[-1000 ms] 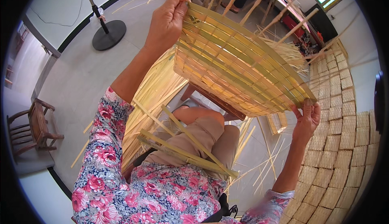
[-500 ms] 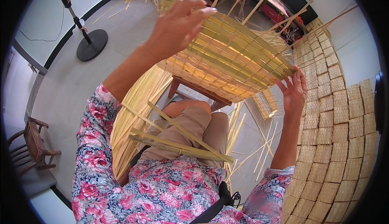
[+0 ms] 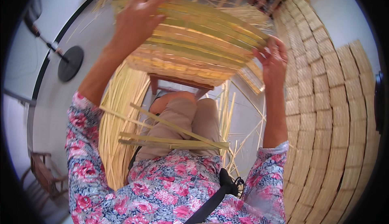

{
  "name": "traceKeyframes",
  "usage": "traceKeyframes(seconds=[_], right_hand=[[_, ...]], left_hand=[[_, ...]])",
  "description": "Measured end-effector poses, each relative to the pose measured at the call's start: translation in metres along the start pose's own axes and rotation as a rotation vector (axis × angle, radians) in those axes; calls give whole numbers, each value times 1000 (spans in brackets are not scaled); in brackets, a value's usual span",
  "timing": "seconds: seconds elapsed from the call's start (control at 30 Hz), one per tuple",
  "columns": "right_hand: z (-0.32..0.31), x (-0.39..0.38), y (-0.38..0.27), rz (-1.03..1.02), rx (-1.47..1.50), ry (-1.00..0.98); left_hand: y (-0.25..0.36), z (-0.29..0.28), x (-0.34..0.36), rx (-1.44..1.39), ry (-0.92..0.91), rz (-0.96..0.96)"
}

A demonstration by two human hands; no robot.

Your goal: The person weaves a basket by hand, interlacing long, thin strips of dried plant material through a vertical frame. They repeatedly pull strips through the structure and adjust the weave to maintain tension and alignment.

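A partly woven basket of green and yellow bamboo strips is tilted up in front of me, with upright stakes poking past its top edge. Underneath shows the edge of a wooden stool. At the basket's upper left, my left hand is closed over the top strip, fingers bent along the rim. The fingers of my right hand pinch the right end of that top edge. Several loose bamboo strips lie across my lap.
To my left lies a thick bundle of long bamboo strips. Rows of small woven pieces stretch along the right wall. A fan's round base and a wooden chair are on the left. Another woven frame sits behind my right wrist.
The whole view has shifted, so basket, hands and stool appear farther left. Both hands still hold the basket's top edge at either side.
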State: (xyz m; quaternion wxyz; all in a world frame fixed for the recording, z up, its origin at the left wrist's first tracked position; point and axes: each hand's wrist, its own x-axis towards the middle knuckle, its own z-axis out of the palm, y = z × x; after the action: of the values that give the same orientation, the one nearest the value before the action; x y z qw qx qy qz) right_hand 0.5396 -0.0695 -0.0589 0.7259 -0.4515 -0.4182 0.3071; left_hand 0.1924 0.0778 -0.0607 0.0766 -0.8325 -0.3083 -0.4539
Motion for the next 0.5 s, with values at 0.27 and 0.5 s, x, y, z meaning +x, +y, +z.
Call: traceKeyframes(seconds=[0.27, 0.5], right_hand=[[18, -16, -16, 31, -332, 57], [23, 2, -14, 29, -247, -255]], left_hand=[[28, -11, -7, -118, 131, 57], [89, 4, 31, -270, -48, 598]])
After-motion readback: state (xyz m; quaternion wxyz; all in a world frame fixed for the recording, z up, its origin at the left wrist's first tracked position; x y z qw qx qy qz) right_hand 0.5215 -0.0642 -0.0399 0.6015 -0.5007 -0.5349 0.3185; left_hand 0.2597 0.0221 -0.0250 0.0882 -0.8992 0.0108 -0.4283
